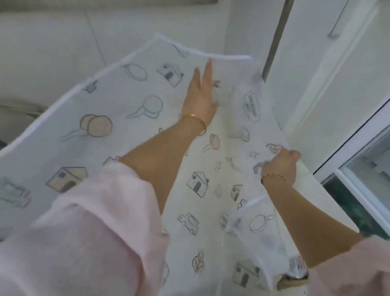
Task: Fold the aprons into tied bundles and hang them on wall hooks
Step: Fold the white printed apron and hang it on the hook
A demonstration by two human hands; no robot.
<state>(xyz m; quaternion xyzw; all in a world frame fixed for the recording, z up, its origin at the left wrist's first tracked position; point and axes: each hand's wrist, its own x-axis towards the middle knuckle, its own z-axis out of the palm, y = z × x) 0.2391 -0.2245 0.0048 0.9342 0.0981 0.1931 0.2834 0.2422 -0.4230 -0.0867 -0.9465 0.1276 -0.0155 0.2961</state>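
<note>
Head view: where is the apron (pixel 125 128)?
Spread over the white counter (pixel 304 171), out to its right edge.
And the hands?
Left hand (pixel 201 97) lies flat on it, fingers straight; right hand (pixel 280 166) grips the apron's right border, fingers curled.

- Bright, soft, even daylight; the pale walls and cloth look washed out.
- Shadows are faint.
- Motion blur softens the whole frame, most at the edges.
- Wide-angle bending curves straight lines.
</note>
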